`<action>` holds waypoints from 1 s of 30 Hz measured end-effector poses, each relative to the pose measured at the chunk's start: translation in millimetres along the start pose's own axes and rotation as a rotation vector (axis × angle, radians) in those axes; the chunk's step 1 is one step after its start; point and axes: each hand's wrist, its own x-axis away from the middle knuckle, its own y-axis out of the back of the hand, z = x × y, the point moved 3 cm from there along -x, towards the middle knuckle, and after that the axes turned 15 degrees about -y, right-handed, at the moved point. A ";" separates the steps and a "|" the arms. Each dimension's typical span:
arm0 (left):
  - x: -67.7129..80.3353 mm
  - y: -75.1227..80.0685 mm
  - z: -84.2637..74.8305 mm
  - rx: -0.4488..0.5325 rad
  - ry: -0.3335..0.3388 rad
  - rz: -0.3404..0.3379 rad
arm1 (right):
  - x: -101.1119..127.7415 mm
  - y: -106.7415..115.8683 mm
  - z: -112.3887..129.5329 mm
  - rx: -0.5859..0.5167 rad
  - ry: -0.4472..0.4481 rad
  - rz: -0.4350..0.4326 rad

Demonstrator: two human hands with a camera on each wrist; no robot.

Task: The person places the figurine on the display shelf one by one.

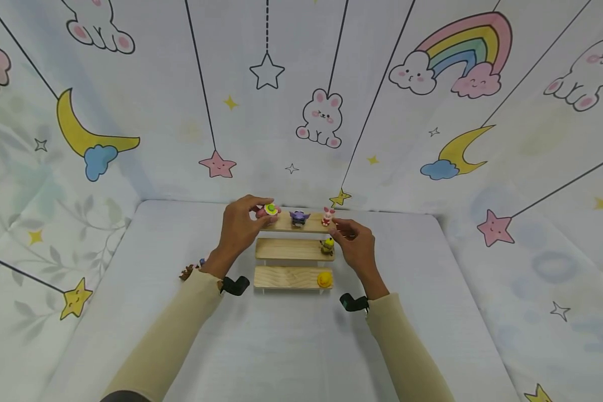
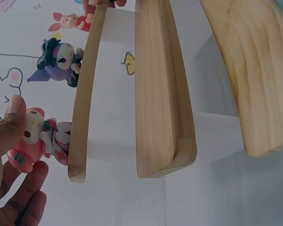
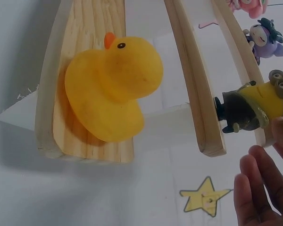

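Observation:
Three wooden shelves (image 1: 283, 248) rise in steps on a white table. My left hand (image 1: 241, 223) pinches a pink hooded figurine (image 2: 30, 136) at the left end of the top shelf; its feet meet the board. A purple figurine with a dark hood (image 1: 298, 218) stands mid-shelf. At the right end is a pink piglet figurine (image 1: 328, 216), with my right hand (image 1: 355, 243) beside it, fingertips at the shelf end; whether they grip it I cannot tell. Below them a Minion figurine (image 3: 247, 106) stands on the middle shelf, and a yellow rubber duck (image 3: 113, 89) on the lowest.
Small brown and blue items (image 1: 187, 271) lie behind my left wrist, partly hidden by it. A cloth backdrop (image 1: 266, 128) printed with bunnies, moons and stars rises behind and beside the table. White supports (image 3: 23, 110) hold up the shelves.

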 end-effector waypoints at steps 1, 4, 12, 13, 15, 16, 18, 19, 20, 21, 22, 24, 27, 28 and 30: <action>0.1 0.2 0.2 0.003 0.001 0.001 | 0.0 -0.1 -0.1 0.002 0.002 0.000; 1.8 1.5 2.3 0.009 0.002 0.004 | 0.1 -0.1 0.2 0.006 0.008 0.000; 10.8 16.9 12.2 0.015 0.009 0.002 | -1.1 -1.3 -2.2 0.025 0.010 -0.008; 12.4 20.2 13.4 0.014 0.004 -0.001 | -1.4 -1.4 -2.4 0.025 0.008 -0.007; 16.1 27.6 15.8 0.016 -0.001 -0.011 | -1.9 -1.7 -3.2 0.024 0.007 -0.008; 18.5 31.9 17.1 0.015 -0.001 -0.014 | -2.2 -2.1 -3.3 0.024 0.007 -0.008; 24.0 40.3 20.2 0.005 0.001 -0.020 | -2.2 -2.3 -3.5 0.022 0.008 -0.009; 27.0 44.7 22.0 -0.003 0.008 -0.019 | -2.1 -2.4 -3.4 0.022 0.010 -0.011; 30.2 48.8 24.0 -0.013 0.017 -0.017 | -2.0 -2.4 -3.4 0.022 0.013 -0.011; 33.5 52.5 26.2 -0.026 0.026 -0.014 | -1.7 -2.3 -3.2 0.021 0.015 -0.011; 36.6 56.2 28.2 -0.032 0.039 -0.011 | -1.3 -2.1 -2.9 0.020 0.017 -0.012; 43.2 63.2 32.6 -0.044 0.062 -0.006 | -0.7 -1.9 -2.6 0.017 0.017 -0.011; 53.3 72.8 38.8 -0.044 0.096 -0.002 | 0.0 -1.6 -2.2 0.010 0.014 -0.009; 56.6 75.7 40.9 -0.042 0.104 -0.003 | 0.1 -1.6 -2.1 0.011 0.012 -0.010; 63.1 81.0 45.8 -0.046 0.122 -0.007 | -0.1 -2.0 -2.1 0.007 0.006 -0.008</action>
